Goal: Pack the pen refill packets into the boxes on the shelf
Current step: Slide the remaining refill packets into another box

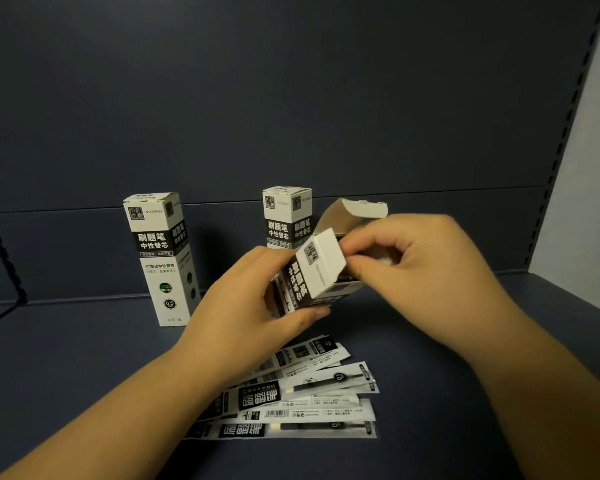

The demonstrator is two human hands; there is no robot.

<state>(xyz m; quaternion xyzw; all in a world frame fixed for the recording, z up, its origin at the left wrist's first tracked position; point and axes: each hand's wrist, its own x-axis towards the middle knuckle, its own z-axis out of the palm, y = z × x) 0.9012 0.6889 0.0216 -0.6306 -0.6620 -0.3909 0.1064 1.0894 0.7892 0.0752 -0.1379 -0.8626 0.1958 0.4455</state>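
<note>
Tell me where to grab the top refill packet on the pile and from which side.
Pinch the right end of the top refill packet, coming from the right. It lies flat, and that end sticks out clear of the pile, while the left forearm covers its other end.

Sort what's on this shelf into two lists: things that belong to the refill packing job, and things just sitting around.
Part of the job:
- open box, gripped by the left hand, its flap worked by the right hand
- refill packets, fanned flat on the shelf
- left upright box
- rear upright box

Just lying about:
- black cord at the left edge
</note>
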